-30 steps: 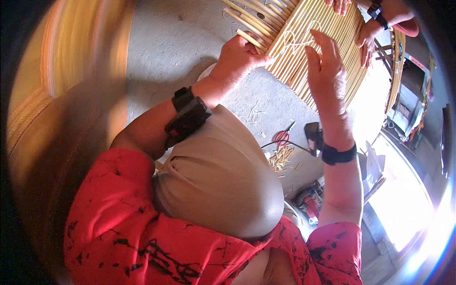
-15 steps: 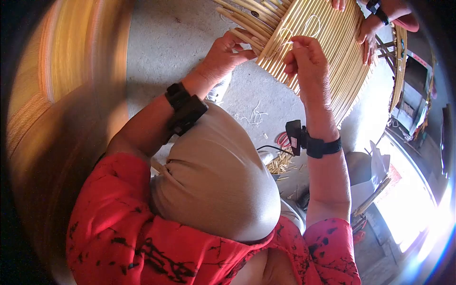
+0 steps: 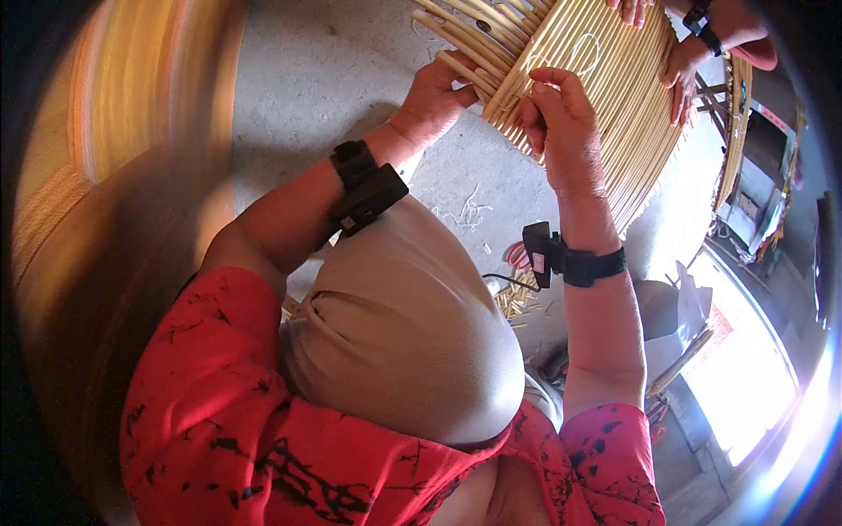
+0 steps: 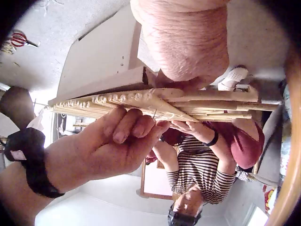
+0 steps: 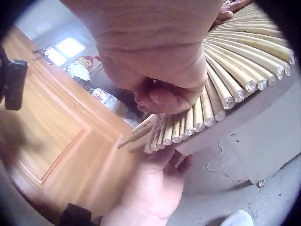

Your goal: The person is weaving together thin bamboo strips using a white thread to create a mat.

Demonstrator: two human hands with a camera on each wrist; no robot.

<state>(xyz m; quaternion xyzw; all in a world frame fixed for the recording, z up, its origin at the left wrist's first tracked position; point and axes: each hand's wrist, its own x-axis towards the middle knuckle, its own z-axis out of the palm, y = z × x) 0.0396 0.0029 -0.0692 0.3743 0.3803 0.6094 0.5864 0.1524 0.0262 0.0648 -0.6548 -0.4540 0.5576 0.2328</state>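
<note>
A mat of pale sticks (image 3: 605, 96), likely reed or bamboo, slants across the top of the head view. At its near corner my left hand (image 3: 430, 103) grips a stick (image 3: 465, 72), thumb on the near side and fingers partly hidden behind. My right hand (image 3: 566, 131) is over the mat's near edge, its thumb and forefinger pinched together on a white cord. That cord (image 3: 586, 54) lies in loose loops on the sticks. In the left wrist view, a thin needle-like piece (image 4: 154, 114) shows at the right fingertips.
Another person's hands (image 3: 677, 79) rest on the mat's far side. Red-handled scissors (image 3: 517, 256) and short stick offcuts (image 3: 516, 302) lie on the floor. Loose sticks (image 3: 474, 35) jut beyond the mat's left end. A wooden door (image 5: 56, 146) is close by.
My right hand, spread above the mat a second ago, has come down and left and now pinches at the edge. My left hand and the mat shifted left, then back right.
</note>
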